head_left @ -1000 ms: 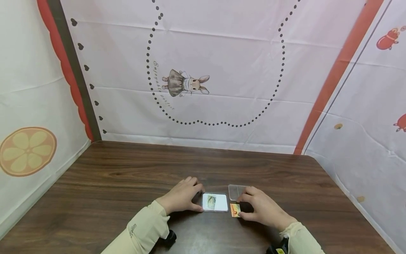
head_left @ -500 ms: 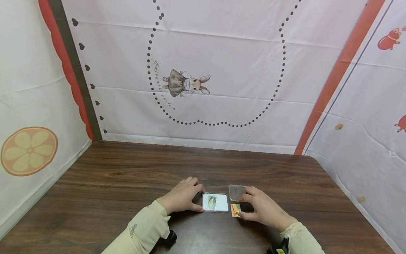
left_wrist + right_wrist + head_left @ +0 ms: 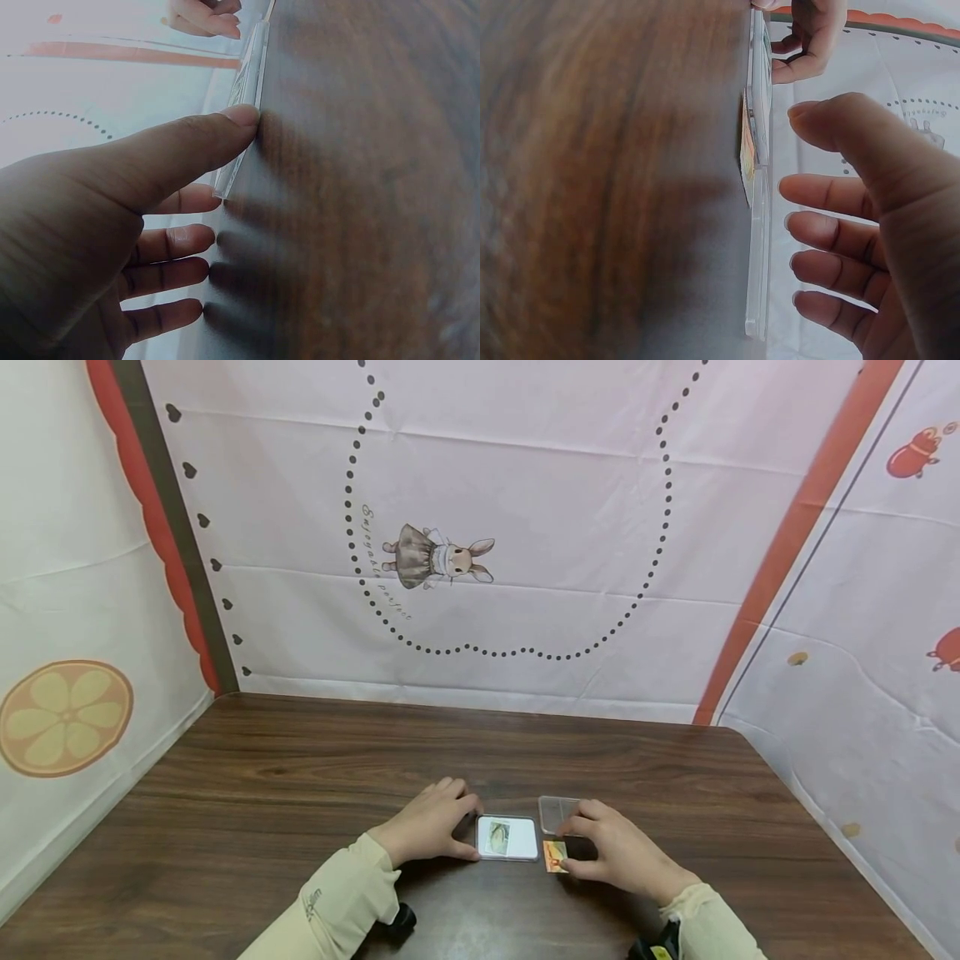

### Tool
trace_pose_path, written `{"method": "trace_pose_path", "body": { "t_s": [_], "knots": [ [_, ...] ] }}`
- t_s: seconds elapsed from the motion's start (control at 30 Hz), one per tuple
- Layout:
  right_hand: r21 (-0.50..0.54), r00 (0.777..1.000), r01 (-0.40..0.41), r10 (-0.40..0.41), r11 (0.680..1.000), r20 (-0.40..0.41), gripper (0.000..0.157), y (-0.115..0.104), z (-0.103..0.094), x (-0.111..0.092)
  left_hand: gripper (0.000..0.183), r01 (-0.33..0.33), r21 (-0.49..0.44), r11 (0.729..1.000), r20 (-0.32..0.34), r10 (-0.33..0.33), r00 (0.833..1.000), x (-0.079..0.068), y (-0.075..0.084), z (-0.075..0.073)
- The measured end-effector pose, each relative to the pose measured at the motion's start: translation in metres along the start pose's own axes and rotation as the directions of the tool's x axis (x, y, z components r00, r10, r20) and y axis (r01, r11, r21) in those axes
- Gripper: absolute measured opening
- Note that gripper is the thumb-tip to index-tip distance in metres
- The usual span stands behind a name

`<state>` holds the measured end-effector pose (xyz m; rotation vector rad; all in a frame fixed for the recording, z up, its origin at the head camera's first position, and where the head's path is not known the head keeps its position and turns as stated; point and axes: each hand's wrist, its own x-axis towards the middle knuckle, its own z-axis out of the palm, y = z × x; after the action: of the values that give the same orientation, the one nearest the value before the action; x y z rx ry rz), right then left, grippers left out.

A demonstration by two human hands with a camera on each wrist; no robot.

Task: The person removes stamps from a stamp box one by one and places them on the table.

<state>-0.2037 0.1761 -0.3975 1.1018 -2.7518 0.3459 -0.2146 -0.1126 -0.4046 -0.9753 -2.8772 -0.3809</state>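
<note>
My left hand (image 3: 433, 827) holds a clear plastic case (image 3: 530, 839) by its left end, thumb at the near corner and index finger at the far one. The case lies flat with a white card inside, and a small green picture stamp (image 3: 498, 837) shows on the card's left part. Right of the case, a small orange-and-yellow stamp (image 3: 553, 856) lies on the table. Just above it hovers my right hand (image 3: 840, 225), fingers and thumb apart and holding nothing. A clear lid (image 3: 553, 810) lies behind the stamp, its right part hidden by the right hand.
A dark wood-grain table (image 3: 315, 760) carries everything. A printed white cloth (image 3: 570, 543) hangs behind it and along both sides. Black wrist straps (image 3: 401, 922) show below the sleeves.
</note>
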Motion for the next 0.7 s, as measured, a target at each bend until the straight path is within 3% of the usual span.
{"method": "trace_pose_path", "body": {
  "t_s": [0.7],
  "knots": [
    [0.002,0.998,0.04,-0.04,0.999,-0.038,0.027,-0.0023,-0.0004,0.0014,0.049,-0.007,-0.002,1.0,0.006,0.007,1.0,-0.0016,0.0,-0.0009]
  ]
}}
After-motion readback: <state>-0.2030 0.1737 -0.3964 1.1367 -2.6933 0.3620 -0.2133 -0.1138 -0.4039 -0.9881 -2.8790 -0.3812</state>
